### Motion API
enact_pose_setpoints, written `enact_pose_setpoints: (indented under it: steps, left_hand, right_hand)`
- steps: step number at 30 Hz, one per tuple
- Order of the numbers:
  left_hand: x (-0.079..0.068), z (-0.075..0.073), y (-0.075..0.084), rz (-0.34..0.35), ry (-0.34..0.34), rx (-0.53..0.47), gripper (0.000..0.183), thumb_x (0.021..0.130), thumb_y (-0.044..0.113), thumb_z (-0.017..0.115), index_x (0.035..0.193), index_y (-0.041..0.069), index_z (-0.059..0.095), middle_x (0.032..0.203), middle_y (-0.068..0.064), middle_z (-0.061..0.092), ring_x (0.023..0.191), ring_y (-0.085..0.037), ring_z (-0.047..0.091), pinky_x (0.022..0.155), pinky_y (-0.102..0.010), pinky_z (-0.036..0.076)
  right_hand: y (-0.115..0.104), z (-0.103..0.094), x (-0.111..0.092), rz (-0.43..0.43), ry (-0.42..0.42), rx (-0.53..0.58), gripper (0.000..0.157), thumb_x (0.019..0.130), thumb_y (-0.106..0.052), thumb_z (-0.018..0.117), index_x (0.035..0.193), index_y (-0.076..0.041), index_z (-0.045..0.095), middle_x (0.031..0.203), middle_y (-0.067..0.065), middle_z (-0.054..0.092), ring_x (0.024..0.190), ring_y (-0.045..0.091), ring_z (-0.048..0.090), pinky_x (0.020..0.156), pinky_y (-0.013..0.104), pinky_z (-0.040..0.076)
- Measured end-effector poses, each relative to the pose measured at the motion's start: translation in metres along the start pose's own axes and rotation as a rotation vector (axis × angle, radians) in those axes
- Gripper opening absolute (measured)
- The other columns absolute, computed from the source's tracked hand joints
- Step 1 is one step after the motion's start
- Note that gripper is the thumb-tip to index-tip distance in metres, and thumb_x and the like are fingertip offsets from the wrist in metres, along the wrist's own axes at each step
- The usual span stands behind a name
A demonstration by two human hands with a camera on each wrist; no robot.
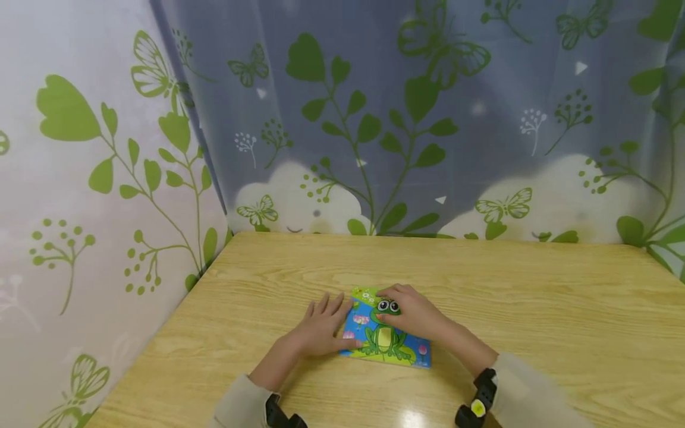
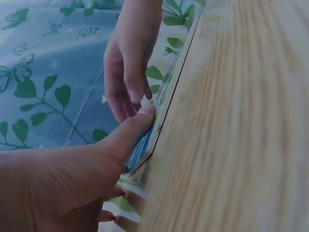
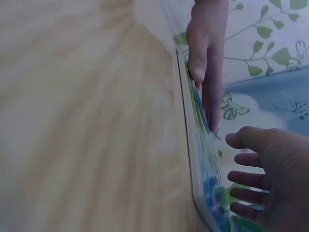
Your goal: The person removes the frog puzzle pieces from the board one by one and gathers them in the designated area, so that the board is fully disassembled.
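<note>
A thin board with a green frog picture [image 1: 386, 339] on a blue ground lies flat on the wooden table. My left hand [image 1: 321, 330] rests at the board's left edge, fingers spread and thumb laid on the picture. In the left wrist view that thumb [image 2: 130, 130] presses near the board's pale edge [image 2: 161, 123]. My right hand [image 1: 414, 312] is over the upper right part of the picture, covering some of it beside the frog's eyes. Its fingers [image 3: 248, 179] are apart from the thumb in the right wrist view, with nothing showing between them.
The wooden table [image 1: 241, 297] reaches back to a blue curtain [image 1: 364, 119] printed with green leaves and butterflies. A pale printed curtain [image 1: 107, 208] hangs along the left side. Black straps [image 1: 484, 392] circle both wrists.
</note>
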State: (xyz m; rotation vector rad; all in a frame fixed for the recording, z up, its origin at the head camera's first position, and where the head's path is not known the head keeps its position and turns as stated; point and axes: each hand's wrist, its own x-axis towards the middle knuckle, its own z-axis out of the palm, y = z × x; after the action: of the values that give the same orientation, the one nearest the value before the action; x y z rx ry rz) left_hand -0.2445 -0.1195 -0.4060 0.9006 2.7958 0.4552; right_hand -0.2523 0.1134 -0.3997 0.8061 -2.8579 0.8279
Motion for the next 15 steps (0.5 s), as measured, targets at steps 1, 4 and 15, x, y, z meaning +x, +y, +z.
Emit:
enact_pose_setpoints:
  steps: [1,4,15]
  left_hand:
    - [0.0,0.001,-0.001,-0.001,-0.003,-0.001,0.084,0.087,0.059,0.049,0.148,0.01,0.018,0.15,-0.018,0.011,0.134,-0.043,0.002,0.101,-0.061,0.006]
    - [0.0,0.003,-0.003,-0.009,-0.005,0.0,0.084,0.086,0.059,0.05,0.148,0.012,0.018,0.15,-0.016,0.012,0.134,-0.042,0.002,0.101,-0.062,0.005]
    - [0.0,0.002,-0.003,-0.022,-0.014,0.021,0.084,0.086,0.06,0.049,0.148,0.012,0.018,0.15,-0.014,0.013,0.134,-0.041,0.004,0.102,-0.06,0.006]
  right_hand:
    - [0.0,0.004,0.006,0.01,-0.002,-0.006,0.045,0.086,-0.027,0.066,0.124,-0.006,0.056,0.121,0.009,0.054,0.114,0.031,0.045,0.091,0.049,0.039]
    - [-0.003,0.013,0.022,0.029,0.023,-0.059,0.041,0.085,-0.026,0.067,0.12,-0.006,0.059,0.115,0.009,0.055,0.109,0.03,0.048,0.089,0.046,0.04]
    - [-0.005,0.034,0.041,0.06,0.164,-0.201,0.018,0.083,-0.026,0.067,0.094,-0.012,0.063,0.089,0.003,0.05,0.087,0.025,0.047,0.074,0.041,0.041]
